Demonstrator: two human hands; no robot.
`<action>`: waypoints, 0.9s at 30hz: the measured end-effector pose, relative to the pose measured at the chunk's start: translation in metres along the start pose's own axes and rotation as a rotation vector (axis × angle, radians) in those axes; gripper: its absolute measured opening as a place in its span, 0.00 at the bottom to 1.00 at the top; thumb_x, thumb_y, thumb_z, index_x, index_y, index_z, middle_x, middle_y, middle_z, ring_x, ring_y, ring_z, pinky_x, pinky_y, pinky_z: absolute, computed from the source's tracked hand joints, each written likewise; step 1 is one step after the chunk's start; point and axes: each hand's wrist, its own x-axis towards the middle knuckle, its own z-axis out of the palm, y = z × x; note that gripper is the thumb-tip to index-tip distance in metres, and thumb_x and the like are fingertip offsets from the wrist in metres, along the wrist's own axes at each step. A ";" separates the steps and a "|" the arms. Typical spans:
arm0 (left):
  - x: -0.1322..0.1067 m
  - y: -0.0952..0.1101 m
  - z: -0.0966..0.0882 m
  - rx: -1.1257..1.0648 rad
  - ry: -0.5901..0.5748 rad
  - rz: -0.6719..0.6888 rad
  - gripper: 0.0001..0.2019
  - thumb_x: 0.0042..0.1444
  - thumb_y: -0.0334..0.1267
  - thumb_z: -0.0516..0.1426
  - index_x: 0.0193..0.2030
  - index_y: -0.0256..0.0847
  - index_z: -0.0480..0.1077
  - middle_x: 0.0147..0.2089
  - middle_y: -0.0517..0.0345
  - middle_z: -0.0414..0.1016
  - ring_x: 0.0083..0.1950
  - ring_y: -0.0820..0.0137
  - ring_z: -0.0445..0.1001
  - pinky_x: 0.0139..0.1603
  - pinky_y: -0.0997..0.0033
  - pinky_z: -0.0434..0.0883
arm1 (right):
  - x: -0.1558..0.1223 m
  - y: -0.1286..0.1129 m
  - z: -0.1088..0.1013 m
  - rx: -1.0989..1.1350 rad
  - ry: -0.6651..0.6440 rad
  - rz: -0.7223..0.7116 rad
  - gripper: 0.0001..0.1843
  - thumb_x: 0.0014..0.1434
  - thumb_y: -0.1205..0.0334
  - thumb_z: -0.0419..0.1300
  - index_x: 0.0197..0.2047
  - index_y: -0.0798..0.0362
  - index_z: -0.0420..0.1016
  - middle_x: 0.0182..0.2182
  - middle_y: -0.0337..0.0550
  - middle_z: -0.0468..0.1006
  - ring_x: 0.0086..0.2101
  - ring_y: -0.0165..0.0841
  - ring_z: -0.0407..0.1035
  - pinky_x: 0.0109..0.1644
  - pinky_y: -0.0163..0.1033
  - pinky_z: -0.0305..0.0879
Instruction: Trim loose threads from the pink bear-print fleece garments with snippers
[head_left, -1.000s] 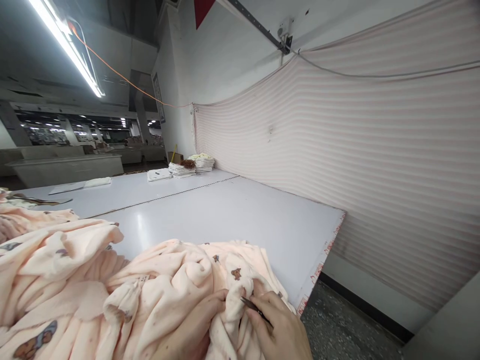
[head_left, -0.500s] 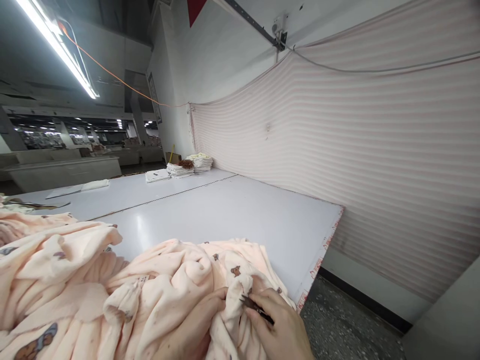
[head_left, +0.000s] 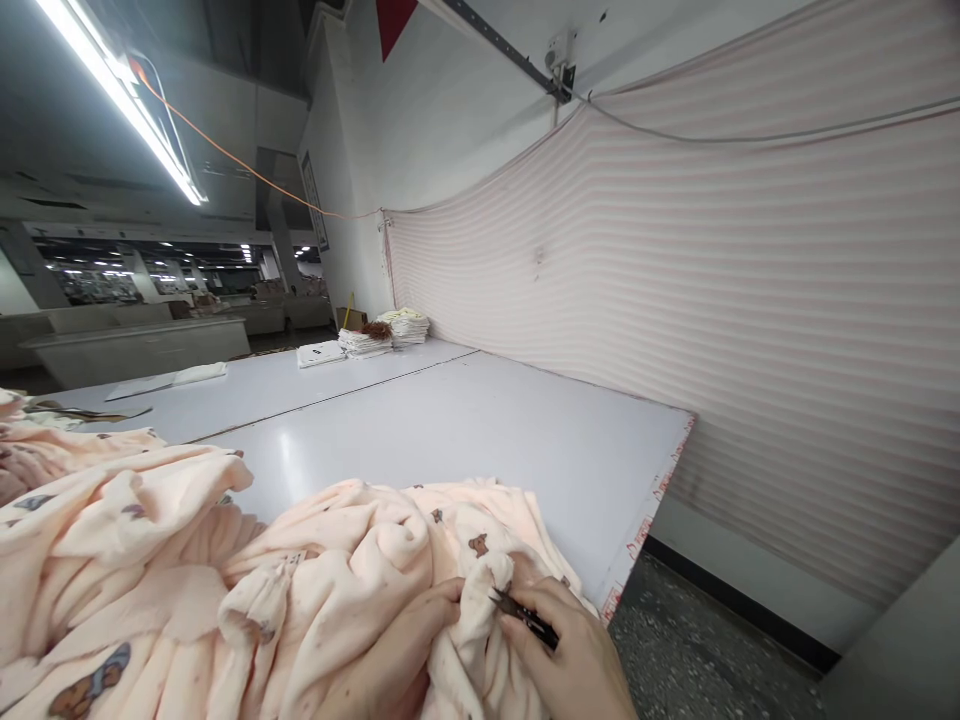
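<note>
Soft peach fleece fabric [head_left: 337, 560] with small bear prints lies bunched across the near side of the table. My left hand [head_left: 401, 645] is closed on a gathered fold of it, fingertips tucked behind the fold. Closed round a pair of dark thread snips [head_left: 531, 618], my right hand [head_left: 574, 650] is just right of that fold. The tips of the snips point left and touch or nearly touch the fabric there; whether the blades are apart is hard to make out.
The pale table [head_left: 405, 420] ends at a taped right edge [head_left: 649, 520]. Stacks of folded white cloth [head_left: 365, 343] stand at its far end. A striped pink sheet [head_left: 675, 260] hangs along the wall. More peach fabric [head_left: 112, 510] is heaped at the left.
The whole view has shifted slightly, so everything appears a little further right. Both hands stay at the same fold, and the right hand's snips are more exposed.
</note>
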 end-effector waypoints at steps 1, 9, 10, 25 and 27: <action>0.000 0.001 0.001 -0.007 -0.028 -0.002 0.11 0.44 0.28 0.56 0.37 0.35 0.74 0.36 0.53 0.80 0.45 0.57 0.75 0.51 0.63 0.68 | 0.000 -0.001 0.000 0.006 0.003 -0.001 0.09 0.56 0.58 0.58 0.39 0.45 0.78 0.39 0.40 0.79 0.39 0.38 0.75 0.41 0.37 0.70; 0.001 -0.004 -0.002 -0.107 -0.212 0.019 0.12 0.51 0.28 0.52 0.40 0.33 0.75 0.34 0.51 0.79 0.46 0.60 0.75 0.53 0.65 0.65 | 0.001 0.001 0.005 0.061 0.124 0.056 0.10 0.58 0.55 0.57 0.41 0.46 0.76 0.42 0.41 0.79 0.43 0.37 0.74 0.42 0.35 0.70; 0.001 -0.004 -0.002 -0.079 -0.218 0.017 0.12 0.52 0.31 0.53 0.40 0.33 0.75 0.35 0.51 0.79 0.46 0.58 0.75 0.52 0.64 0.66 | 0.001 0.003 0.006 0.080 0.153 0.071 0.11 0.57 0.55 0.58 0.43 0.46 0.74 0.42 0.41 0.79 0.42 0.36 0.74 0.41 0.35 0.70; -0.018 -0.004 -0.011 0.370 0.290 0.444 0.10 0.43 0.27 0.61 0.32 0.45 0.75 0.39 0.57 0.78 0.52 0.55 0.68 0.49 0.70 0.67 | -0.016 -0.003 0.014 0.160 0.100 -0.210 0.15 0.61 0.57 0.52 0.50 0.45 0.72 0.39 0.43 0.76 0.37 0.32 0.75 0.37 0.31 0.71; -0.018 -0.008 -0.014 0.275 0.239 0.369 0.09 0.44 0.27 0.61 0.32 0.44 0.75 0.40 0.57 0.78 0.52 0.56 0.69 0.47 0.71 0.68 | -0.014 -0.010 0.018 0.091 0.122 -0.235 0.15 0.62 0.58 0.51 0.48 0.45 0.74 0.37 0.43 0.77 0.36 0.34 0.75 0.37 0.33 0.70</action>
